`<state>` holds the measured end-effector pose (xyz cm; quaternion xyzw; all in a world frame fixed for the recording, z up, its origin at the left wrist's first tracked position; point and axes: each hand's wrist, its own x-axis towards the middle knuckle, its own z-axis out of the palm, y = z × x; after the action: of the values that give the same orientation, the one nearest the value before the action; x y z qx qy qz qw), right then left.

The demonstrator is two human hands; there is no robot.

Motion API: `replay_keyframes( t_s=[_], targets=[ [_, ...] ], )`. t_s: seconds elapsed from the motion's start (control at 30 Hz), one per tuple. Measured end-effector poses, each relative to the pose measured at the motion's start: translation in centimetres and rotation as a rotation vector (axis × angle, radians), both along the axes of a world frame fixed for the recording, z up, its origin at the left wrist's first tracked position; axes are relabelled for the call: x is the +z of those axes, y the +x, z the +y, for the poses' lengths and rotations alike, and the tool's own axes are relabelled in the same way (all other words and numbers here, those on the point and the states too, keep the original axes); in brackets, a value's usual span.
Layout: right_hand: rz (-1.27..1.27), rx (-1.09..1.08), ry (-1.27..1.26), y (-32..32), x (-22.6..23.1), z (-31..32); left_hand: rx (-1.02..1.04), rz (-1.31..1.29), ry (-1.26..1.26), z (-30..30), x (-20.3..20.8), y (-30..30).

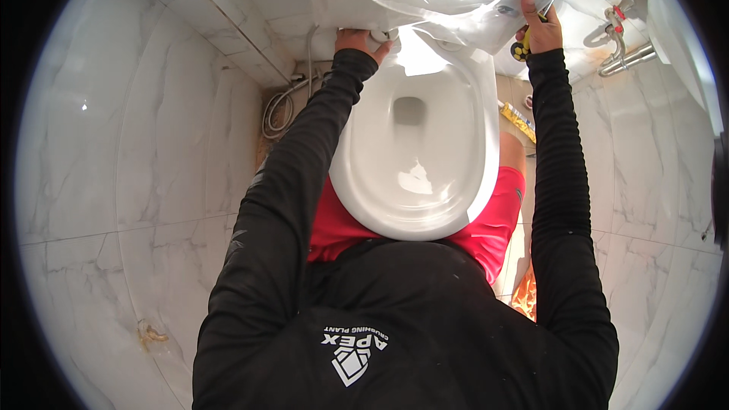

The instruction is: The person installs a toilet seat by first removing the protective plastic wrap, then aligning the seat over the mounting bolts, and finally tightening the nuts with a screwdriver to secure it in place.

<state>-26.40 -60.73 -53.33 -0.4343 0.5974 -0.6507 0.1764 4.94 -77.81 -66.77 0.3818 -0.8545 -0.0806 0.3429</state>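
Observation:
A white toilet bowl (345, 175) stands between my knees, with its white seat and lid (319, 0) tilted up at the back. My left hand (361, 42) is at the bowl's back left corner, fingers curled under the raised seat's lower edge and thumb on the rim. Beside that thumb is a round white fitting (384, 34); the fingertips are hidden. My right hand (544, 30) is closed round a screwdriver (521, 51) with a yellow and black handle, just beside the right edge of the raised part. The screwdriver's tip cannot be made out.
A coiled grey hose (277, 114) hangs at the left by the wall. On the right are a valve with red handles (615, 19) and a chrome pipe (629, 61). A yellow tube (518, 121) lies on the floor, and an orange wrapper (525, 294) is nearer me. Marbled walls flank both sides.

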Motion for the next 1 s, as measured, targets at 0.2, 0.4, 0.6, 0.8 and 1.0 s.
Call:
replay_keyframes(
  t_s=[0.2, 0.4, 0.6, 0.8, 1.0],
  targets=[
    [0.016, 0.012, -0.013, -1.3, 0.6, -0.1, 0.058, 0.355, -0.222, 8.4, 0.4, -0.1],
    [-0.002, -0.011, -0.01, -1.2, 0.7, -0.1, -0.064, 0.519, 0.358, 9.7, -1.5, -7.7],
    [0.045, 0.02, 0.004, -1.2, 0.7, 0.3, 0.027, 0.36, 0.408, 8.0, -0.9, -11.0],
    [0.067, -0.029, 0.031, -2.0, 0.1, -0.1, 0.061, 0.352, 0.398, 8.0, -0.6, -11.3],
    [0.066, -0.011, 0.015, -1.6, -0.4, -0.2, 0.071, 0.38, 0.362, 8.1, -0.9, -11.6]
  ],
)
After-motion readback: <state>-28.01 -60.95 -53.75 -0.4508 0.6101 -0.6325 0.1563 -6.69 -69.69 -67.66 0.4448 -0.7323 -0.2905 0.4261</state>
